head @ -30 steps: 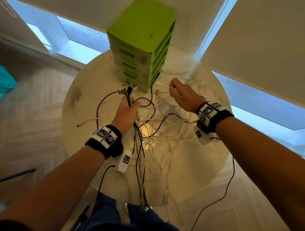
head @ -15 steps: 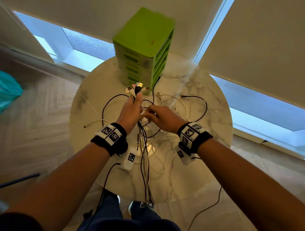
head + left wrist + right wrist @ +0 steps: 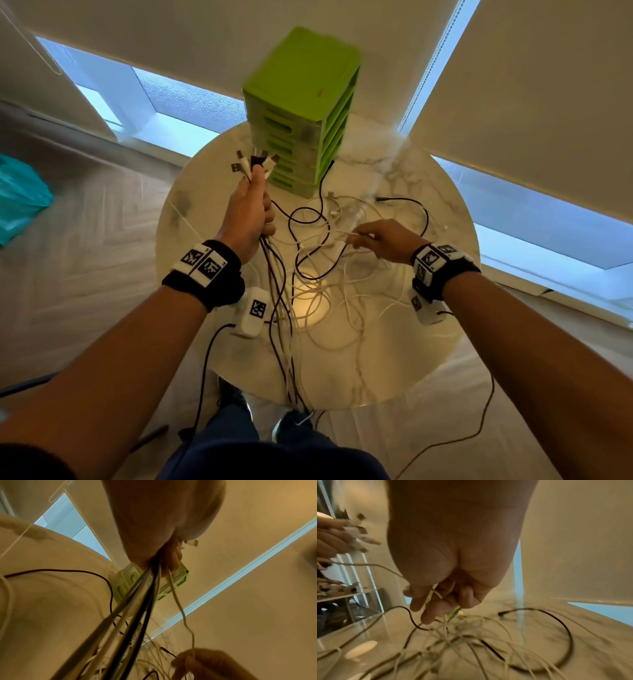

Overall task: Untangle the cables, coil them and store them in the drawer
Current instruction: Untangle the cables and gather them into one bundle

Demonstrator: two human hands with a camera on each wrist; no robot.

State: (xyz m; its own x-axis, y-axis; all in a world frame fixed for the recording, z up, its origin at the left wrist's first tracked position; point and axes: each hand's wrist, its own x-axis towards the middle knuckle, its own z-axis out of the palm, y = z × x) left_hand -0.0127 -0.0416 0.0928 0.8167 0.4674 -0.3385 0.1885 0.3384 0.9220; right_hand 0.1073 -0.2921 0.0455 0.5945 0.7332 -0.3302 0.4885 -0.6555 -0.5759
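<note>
Head view looks down on a round marble table (image 3: pixel 428 342) that fills the middle of the scene, with pale blinds (image 3: pixel 548 102) and strips of bright window beyond its far edge. A green drawer unit (image 3: pixel 301 85) stands upright at the far side of the table, its drawer fronts facing near and left, all pushed in as far as the blur lets me tell. Loose white and black cables (image 3: pixel 325 291) sprawl in a tangle over the table's centre, one black cable (image 3: pixel 411 205) arcing out to the far right, its plug end lying on the marble. The left hand (image 3: pixel 246 219) is raised above the table just near the drawer unit, fingers curled tight round a bundle of cables (image 3: pixel 274 281); the bundle's plugs (image 3: pixel 255 162) fan out above the fist, and its long strands hang down past the near table edge toward the floor. The right hand (image 3: pixel 383 236) hovers low over the tangle on the right, well apart from the left, thumb and fingers pinching a thin white cable (image 3: pixel 436 593). In the left wrist view that white cable (image 3: pixel 181 609) runs slack from the left fist down to the right hand (image 3: pixel 205 665).
</note>
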